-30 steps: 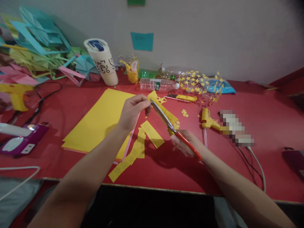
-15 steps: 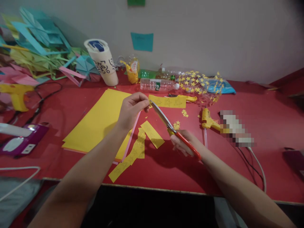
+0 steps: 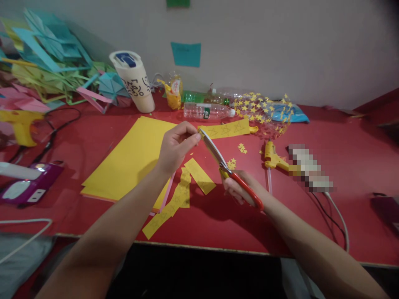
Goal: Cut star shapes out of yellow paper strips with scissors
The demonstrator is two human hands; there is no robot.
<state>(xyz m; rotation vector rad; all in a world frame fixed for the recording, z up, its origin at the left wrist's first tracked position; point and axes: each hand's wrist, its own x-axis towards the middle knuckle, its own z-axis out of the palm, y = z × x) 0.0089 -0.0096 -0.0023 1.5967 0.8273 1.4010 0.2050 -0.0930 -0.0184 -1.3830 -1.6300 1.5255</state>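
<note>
A left hand [image 3: 176,145] pinches the near end of a yellow paper strip [image 3: 226,129] marked with stars, held above the red table [image 3: 343,141], while the right hand [image 3: 240,187] grips red-handled scissors [image 3: 229,172], blades meeting the strip beside the fingertips; yellow sheets [image 3: 131,158] lie underneath

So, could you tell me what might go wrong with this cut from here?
1. The scissors have their tips right beside the left hand fingertips pinching the yellow strip, so a nick seems possible.
2. The strip is held at one end only and sticks out unsupported; it may flex and pull the cut off the drawn stars.
3. The right hand works near the glue gun and could knock it.
</note>
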